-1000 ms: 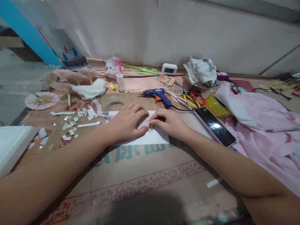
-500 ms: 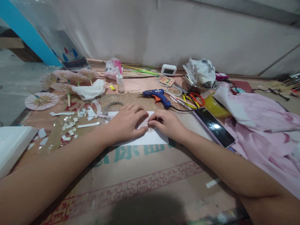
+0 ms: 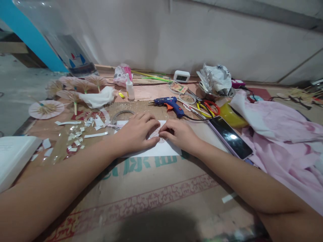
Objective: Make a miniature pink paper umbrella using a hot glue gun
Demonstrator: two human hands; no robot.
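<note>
A white sheet of paper (image 3: 168, 150) lies on the cardboard with a small round, pale pink disc marked by thin radiating lines (image 3: 154, 132) on it. My left hand (image 3: 137, 132) rests over the left side of the disc and sheet, fingers stretched out and thumb apart. From the right, my right hand (image 3: 180, 134) reaches to the disc's middle with thumb and fingertips pinched together. Whatever is between those fingertips is too small to make out. Both hands hide much of the disc.
Beyond my hands lie a blue glue gun (image 3: 169, 105), scissors (image 3: 212, 107) and a glue bottle (image 3: 130, 88). Finished-looking paper parasols (image 3: 46, 109) and paper scraps (image 3: 73, 144) are at left. A phone (image 3: 230, 137) and pink cloth (image 3: 280, 134) lie at right.
</note>
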